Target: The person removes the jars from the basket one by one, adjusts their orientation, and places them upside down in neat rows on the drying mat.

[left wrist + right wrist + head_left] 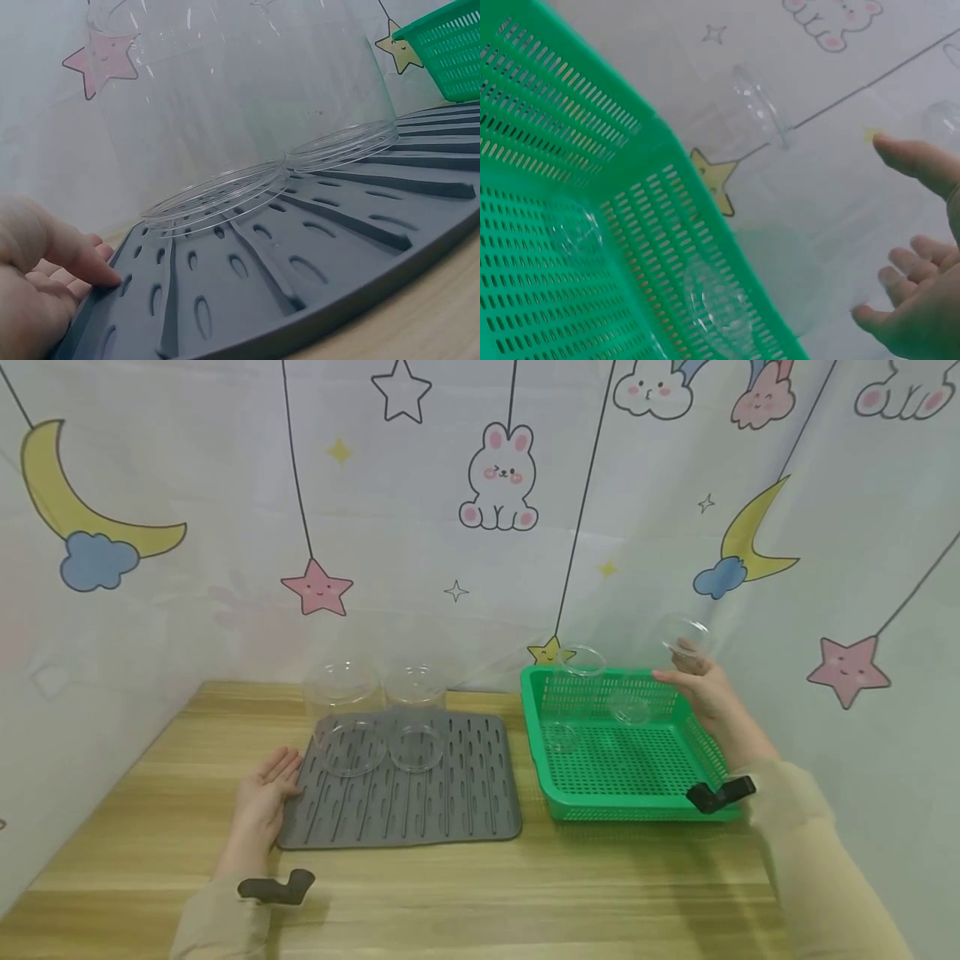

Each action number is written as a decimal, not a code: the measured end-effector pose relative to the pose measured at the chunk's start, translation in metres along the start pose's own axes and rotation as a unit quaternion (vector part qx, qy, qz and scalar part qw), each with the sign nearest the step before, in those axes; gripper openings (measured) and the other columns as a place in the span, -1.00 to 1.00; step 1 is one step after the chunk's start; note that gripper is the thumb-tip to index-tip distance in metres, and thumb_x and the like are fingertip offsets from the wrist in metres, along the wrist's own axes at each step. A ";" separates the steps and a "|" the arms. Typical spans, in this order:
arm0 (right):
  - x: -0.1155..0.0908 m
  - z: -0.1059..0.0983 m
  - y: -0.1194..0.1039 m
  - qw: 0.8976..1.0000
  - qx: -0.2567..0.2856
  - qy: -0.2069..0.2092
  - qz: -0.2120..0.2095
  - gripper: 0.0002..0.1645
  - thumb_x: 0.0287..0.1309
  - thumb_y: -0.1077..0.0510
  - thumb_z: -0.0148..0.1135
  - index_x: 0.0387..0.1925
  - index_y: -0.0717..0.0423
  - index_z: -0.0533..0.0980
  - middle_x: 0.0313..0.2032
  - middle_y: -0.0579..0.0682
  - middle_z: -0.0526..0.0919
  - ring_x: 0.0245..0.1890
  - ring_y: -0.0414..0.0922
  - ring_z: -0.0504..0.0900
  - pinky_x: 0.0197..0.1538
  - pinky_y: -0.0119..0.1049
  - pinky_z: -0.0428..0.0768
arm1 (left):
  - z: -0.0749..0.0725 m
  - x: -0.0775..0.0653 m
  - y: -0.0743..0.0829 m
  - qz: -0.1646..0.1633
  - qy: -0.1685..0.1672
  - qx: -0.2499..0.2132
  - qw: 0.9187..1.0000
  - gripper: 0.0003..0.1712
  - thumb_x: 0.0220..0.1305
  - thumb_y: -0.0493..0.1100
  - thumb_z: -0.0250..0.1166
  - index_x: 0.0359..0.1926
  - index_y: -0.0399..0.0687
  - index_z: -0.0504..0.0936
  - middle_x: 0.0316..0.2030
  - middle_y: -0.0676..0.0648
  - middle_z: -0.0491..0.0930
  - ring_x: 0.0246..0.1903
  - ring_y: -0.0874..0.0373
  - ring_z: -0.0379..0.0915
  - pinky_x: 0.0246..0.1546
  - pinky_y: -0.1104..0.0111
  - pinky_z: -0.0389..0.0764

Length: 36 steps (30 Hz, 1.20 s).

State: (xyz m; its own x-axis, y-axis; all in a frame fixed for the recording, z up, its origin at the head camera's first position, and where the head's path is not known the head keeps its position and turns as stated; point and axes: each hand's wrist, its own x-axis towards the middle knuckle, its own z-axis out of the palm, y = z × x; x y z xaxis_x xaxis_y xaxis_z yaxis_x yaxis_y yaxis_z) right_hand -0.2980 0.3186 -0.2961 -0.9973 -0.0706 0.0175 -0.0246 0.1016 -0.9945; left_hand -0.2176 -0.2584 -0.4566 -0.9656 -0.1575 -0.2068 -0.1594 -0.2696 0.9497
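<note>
Two tall clear plastic cups stand side by side on a grey ribbed drying mat (472, 810): a left cup (343, 681) and a right cup (417, 681). My left hand (266, 789) lies at the mat's left edge, fingers extended, with its thumb (94, 270) over the rim of the mat. Two more clear cups are upright in a green basket (626, 810): one at the left (581, 660), another at the back right (686, 635). My right hand (708, 693) is right beside that back-right cup, thumb and fingers spread apart; some fingertips show through its clear wall.
Basket, mat and cups share a wood-grain table (480, 893). A white curtain (420, 502) printed with stars, moons and a rabbit hangs behind it. The basket stands to the right of the mat, with a gap between them.
</note>
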 end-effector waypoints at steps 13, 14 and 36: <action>-0.021 0.015 -0.012 0.999 0.000 0.016 -0.031 0.03 0.24 0.26 0.24 0.55 -0.13 -0.12 0.56 0.11 -0.18 0.56 -0.04 -0.18 0.61 -0.15 -0.09 | -0.002 -0.001 0.005 -0.007 0.003 -0.023 1.000 -0.17 0.37 -0.52 -0.14 0.53 -0.21 -0.31 0.55 -0.19 -0.27 0.53 0.03 -0.23 0.48 0.49 0.07; -0.023 0.018 -0.013 0.999 -0.002 0.021 -0.034 0.03 0.24 0.26 0.25 0.55 -0.14 -0.10 0.56 0.11 -0.16 0.56 -0.04 -0.16 0.61 -0.11 -0.13 | -0.001 -0.001 0.005 -0.011 0.006 -0.027 1.000 -0.19 0.39 -0.49 -0.13 0.53 -0.20 -0.30 0.55 -0.18 -0.27 0.53 0.05 -0.22 0.48 0.50 0.08; -0.050 0.077 -0.017 0.980 -0.094 0.135 -0.113 -0.07 0.08 0.20 0.42 0.45 -0.03 0.21 0.31 -0.14 0.35 0.33 -0.11 0.23 0.32 -0.10 0.29 | 0.025 -0.029 0.059 0.050 0.086 -0.171 0.980 -0.22 0.37 -0.42 0.08 0.52 -0.11 0.01 0.10 0.16 0.43 -0.01 0.43 0.54 0.26 0.60 0.42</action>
State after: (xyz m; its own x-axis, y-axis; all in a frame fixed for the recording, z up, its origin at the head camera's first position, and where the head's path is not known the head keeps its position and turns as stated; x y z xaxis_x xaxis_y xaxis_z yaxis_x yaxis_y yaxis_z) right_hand -0.2426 0.2445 -0.2883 -0.9465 0.1498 0.2860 -0.2328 0.2972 -0.9260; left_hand -0.2040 -0.2463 -0.3883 -0.9195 -0.3494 -0.1801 0.0415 -0.5419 0.8394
